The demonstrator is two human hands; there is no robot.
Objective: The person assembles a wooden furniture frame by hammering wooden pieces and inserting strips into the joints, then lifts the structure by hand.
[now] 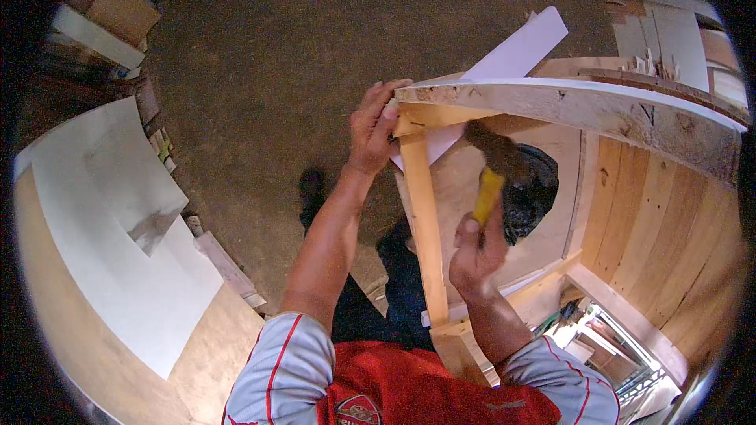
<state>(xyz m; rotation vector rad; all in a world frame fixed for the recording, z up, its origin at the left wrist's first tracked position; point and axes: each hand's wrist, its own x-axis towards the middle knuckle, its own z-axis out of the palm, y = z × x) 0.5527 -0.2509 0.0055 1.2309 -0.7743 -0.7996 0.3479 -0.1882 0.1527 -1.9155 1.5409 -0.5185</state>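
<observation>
- At the far left, a white sheet [94, 212] lies on a pale surface [213, 378], well apart from both hands.
- The left hand [372, 132] is closed on the near-left corner of the wooden frame [583, 110], thumb against the wood and fingers bent over the end. Whether it also pinches something small there, I cannot tell.
- Below that corner, the upright [425, 228] runs down towards the person's body, between the two forearms.
- A long white strip [520, 46] slants from behind the corner up and to the right, passing behind the top rail; its middle is hidden by the wood.
- The right hand [476, 258] grips the yellow handle [487, 195] of a tool, its long axis pointing away from the body and tilted slightly right. The tool looks like a hammer, but its dark far end is blurred, so its shape and facing are uncertain.
- From the right hand, the held corner lies farther from the body and to the left, across the upright; the left hand is the nearer one, touching it.
- Behind the tool, a round opening [538, 197] shows dark, unclear contents, partly covered by the tool and the right hand.
- At the right, slatted boards [646, 228] form the frame's side; their outer edge fades into the lens's dark border.
</observation>
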